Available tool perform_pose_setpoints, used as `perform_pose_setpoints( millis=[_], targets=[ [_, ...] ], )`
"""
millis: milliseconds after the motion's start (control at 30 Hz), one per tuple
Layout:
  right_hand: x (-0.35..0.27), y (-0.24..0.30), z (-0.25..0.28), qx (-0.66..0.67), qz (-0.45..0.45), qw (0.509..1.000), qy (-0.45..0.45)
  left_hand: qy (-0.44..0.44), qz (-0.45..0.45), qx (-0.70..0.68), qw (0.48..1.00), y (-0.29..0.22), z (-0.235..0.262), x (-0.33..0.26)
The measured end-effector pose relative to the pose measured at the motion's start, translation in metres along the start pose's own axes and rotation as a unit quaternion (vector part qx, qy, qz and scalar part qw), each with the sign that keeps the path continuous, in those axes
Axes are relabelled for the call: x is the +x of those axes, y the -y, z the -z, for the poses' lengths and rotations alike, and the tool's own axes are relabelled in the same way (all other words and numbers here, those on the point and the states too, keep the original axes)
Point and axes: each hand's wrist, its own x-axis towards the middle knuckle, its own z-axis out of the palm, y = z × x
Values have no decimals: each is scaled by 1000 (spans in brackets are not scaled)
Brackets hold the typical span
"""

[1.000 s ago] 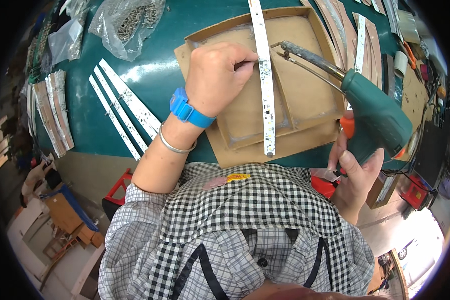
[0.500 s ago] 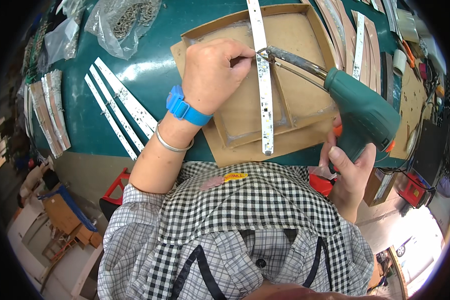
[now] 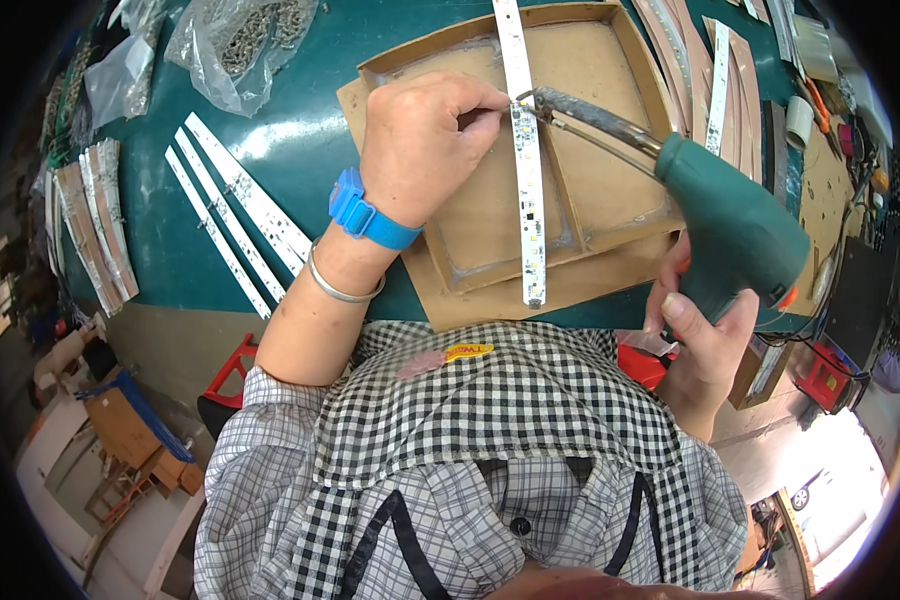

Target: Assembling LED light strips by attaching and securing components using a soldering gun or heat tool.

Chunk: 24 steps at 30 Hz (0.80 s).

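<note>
A white LED circuit strip (image 3: 532,215) lies lengthwise across a shallow cardboard tray (image 3: 470,277). My right hand (image 3: 705,335) is wrapped round the grip of a green soldering gun (image 3: 735,225). Its dark tip reaches left and meets the strip in its upper half. At that same spot my left hand (image 3: 430,140), with a blue wristband (image 3: 365,215), pinches thumb and forefinger together at the strip's left edge. Whatever sits between those fingertips is too small to make out. The fingers of my left hand are almost touching the soldering tip.
Several loose white circuit strips (image 3: 245,205) lie left of the tray, with stacked strips (image 3: 95,225) farther left. A clear bag of small metal parts (image 3: 240,50) stands at the back left. More strips (image 3: 718,90) lie at the right, near a tape roll (image 3: 798,124).
The soldering gun's body has shifted slightly right and down, its tip staying at the strip. My left hand keeps its pinch at the same place.
</note>
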Motion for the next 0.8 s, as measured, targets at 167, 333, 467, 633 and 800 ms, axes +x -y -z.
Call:
perform_pose_setpoints(
  millis=[167, 333, 467, 633, 800],
  targets=[
    [6, -1, 4, 24, 46, 998, 27, -2, -3, 3, 1000, 1, 0, -1],
    [8, 0, 4, 59, 67, 995, 46, -1, -5, 3, 1000, 1, 0, 0],
    [5, -1, 0, 47, 50, 997, 19, -2, -5, 5, 1000, 1, 0, 0],
    [3, -2, -2, -11, 14, 1000, 6, -2, -1, 4, 1000, 1, 0, -1],
    [6, 0, 3, -9, 15, 999, 37, -3, -4, -3, 1000, 1, -1, -1]
  ],
)
